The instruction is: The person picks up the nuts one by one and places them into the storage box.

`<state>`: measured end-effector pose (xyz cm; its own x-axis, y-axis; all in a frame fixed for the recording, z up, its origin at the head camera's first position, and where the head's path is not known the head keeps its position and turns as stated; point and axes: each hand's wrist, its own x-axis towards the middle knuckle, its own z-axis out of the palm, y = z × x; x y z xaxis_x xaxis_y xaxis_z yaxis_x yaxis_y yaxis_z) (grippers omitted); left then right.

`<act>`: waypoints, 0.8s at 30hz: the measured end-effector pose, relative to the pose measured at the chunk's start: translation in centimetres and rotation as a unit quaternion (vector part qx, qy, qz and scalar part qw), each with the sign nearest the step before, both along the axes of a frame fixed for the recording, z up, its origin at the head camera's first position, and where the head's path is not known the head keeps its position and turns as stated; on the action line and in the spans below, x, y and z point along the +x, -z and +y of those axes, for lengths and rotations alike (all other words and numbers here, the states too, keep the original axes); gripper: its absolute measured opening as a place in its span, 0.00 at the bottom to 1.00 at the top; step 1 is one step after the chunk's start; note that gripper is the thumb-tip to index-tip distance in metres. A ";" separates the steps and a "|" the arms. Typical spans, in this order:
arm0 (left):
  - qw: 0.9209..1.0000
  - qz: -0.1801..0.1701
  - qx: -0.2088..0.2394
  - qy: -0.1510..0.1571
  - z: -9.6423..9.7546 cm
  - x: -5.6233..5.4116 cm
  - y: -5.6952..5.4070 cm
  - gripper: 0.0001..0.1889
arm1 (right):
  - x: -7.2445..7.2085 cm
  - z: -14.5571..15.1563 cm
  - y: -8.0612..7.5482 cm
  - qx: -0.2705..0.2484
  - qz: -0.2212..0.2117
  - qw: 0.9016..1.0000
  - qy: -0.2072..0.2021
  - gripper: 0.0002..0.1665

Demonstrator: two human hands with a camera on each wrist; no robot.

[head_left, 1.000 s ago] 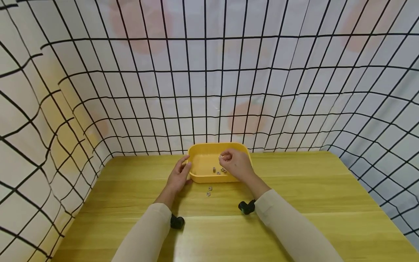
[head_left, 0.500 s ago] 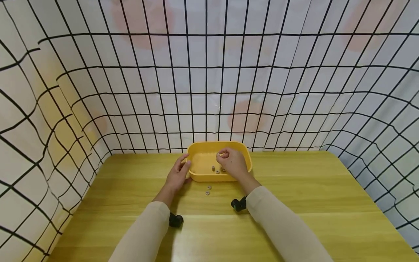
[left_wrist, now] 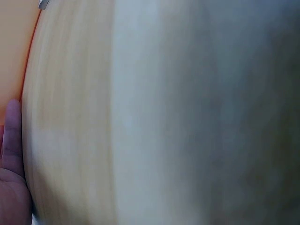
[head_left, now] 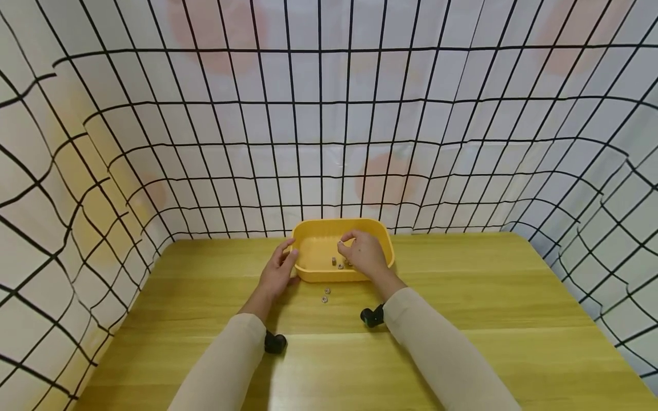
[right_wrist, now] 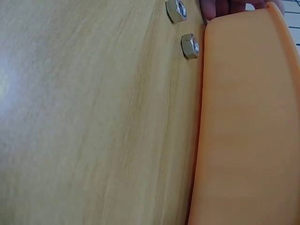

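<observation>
A shallow yellow plastic tray stands at the back of the wooden table. At its left end is my left hand, its fingers extended along the outer wall and its thumb near the rim. Over the tray, my right hand pinches a small metal nut between thumb and fingertips. Several more nuts lie on the tray's floor, partly covered by that hand. Two hex nuts, a nearer one and a farther one, lie on the table just in front of the tray.
Behind the tray rises a white cloth wall with a black grid net, which also wraps round both sides. The wooden table extends to either side and toward me. Black wrist cameras hang below both sleeves.
My right hand has shifted slightly left over the tray, still pinching the nut. My left hand keeps its place at the tray's left end. The head view has tilted slightly.
</observation>
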<state>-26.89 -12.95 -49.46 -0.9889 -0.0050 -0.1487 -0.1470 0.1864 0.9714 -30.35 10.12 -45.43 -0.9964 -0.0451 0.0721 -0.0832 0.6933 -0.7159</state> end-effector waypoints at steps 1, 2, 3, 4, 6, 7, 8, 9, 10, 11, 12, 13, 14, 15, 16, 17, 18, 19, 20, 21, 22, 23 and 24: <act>1.000 0.001 0.000 0.000 0.0 0.0 0.0 0.25 | 0.0 0.0 0.0 0.000 0.000 1.000 -0.001 0.11; 1.000 0.003 0.000 0.001 0.0 -0.1 0.0 0.25 | 0.0 0.0 -0.1 -0.001 -0.002 1.000 -0.001 0.11; 1.000 0.004 0.001 0.003 -0.1 -0.1 0.0 0.25 | 0.0 -0.1 -0.1 -0.003 -0.005 1.000 -0.002 0.10; 1.000 0.005 0.001 0.004 -0.1 -0.1 0.0 0.25 | 0.0 -0.1 -0.2 -0.006 -0.009 1.000 -0.002 0.10; 1.000 0.006 0.003 0.006 -0.1 -0.1 0.0 0.25 | 0.0 -0.1 -0.3 -0.012 -0.019 1.000 -0.001 0.10; 1.000 0.007 0.004 0.007 -0.1 -0.1 0.0 0.25 | 0.0 -0.1 -0.3 -0.014 -0.024 1.000 0.000 0.09; 1.000 0.008 0.005 0.008 -0.1 -0.1 0.0 0.25 | 0.0 -0.1 -0.4 -0.015 -0.029 0.999 0.000 0.10; 1.000 0.009 0.004 0.009 -0.1 0.0 0.0 0.25 | 0.0 -0.1 -0.4 -0.015 -0.032 0.999 0.002 0.10; 1.000 0.008 0.004 0.008 -0.1 0.0 0.0 0.25 | 0.0 -0.1 -0.4 -0.013 -0.034 0.999 0.004 0.10; 1.000 0.009 0.004 0.007 -0.1 0.0 0.0 0.25 | 0.0 -0.1 -0.4 -0.012 -0.035 0.999 0.006 0.10; 1.000 0.009 0.004 0.005 -0.1 0.0 0.1 0.25 | 0.0 -0.1 -0.3 -0.011 -0.035 0.999 0.007 0.10; 1.000 0.009 0.003 0.004 -0.1 -0.1 0.1 0.25 | 0.0 -0.1 -0.3 -0.010 -0.034 0.999 0.008 0.10; 1.000 0.008 0.002 0.004 -0.1 -0.1 0.1 0.25 | -0.1 -0.2 -0.3 -0.010 -0.034 0.999 0.009 0.10; 1.000 0.009 0.000 0.004 -0.1 -0.1 0.1 0.25 | -0.1 -0.1 -0.2 -0.009 -0.033 0.999 0.009 0.11; 1.000 0.008 0.000 0.003 -0.1 0.0 0.1 0.25 | -0.1 -0.1 -0.2 -0.011 -0.035 0.999 0.008 0.11; 1.000 0.009 -0.001 0.003 0.0 0.0 0.1 0.25 | -0.1 -0.1 -0.1 -0.013 -0.037 0.999 0.006 0.11; 1.000 0.009 -0.002 0.004 0.0 0.0 0.1 0.25 | -0.2 -0.1 -0.1 -0.015 -0.039 0.999 0.005 0.12; 1.000 0.010 -0.001 0.005 0.0 0.0 0.1 0.26 | -0.2 0.0 0.0 -0.020 -0.044 0.999 0.005 0.12; 1.000 0.009 0.000 0.005 0.0 0.0 0.0 0.26 | -0.3 0.0 0.0 -0.024 -0.047 0.999 0.006 0.12; 1.000 0.007 0.001 0.006 0.1 0.3 -0.5 0.26 | -0.4 0.0 0.0 -0.026 -0.049 0.998 0.006 0.13; 1.000 0.005 0.002 0.007 0.1 0.3 -0.6 0.27 | -0.4 0.1 0.0 -0.030 -0.051 0.998 0.008 0.13; 1.000 0.005 0.004 0.007 0.1 0.3 -0.7 0.27 | -0.4 0.1 0.0 -0.033 -0.051 0.998 0.010 0.13; 1.000 0.004 0.006 0.006 0.1 0.3 -0.7 0.27 | -0.5 0.1 0.0 -0.037 -0.049 0.998 0.014 0.13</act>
<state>-26.62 -12.86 -48.79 -0.9901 0.0094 -0.1403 -0.1365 0.1766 0.9748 -30.80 10.20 -45.47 -0.9996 -0.0158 -0.0230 0.0076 0.6396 -0.7687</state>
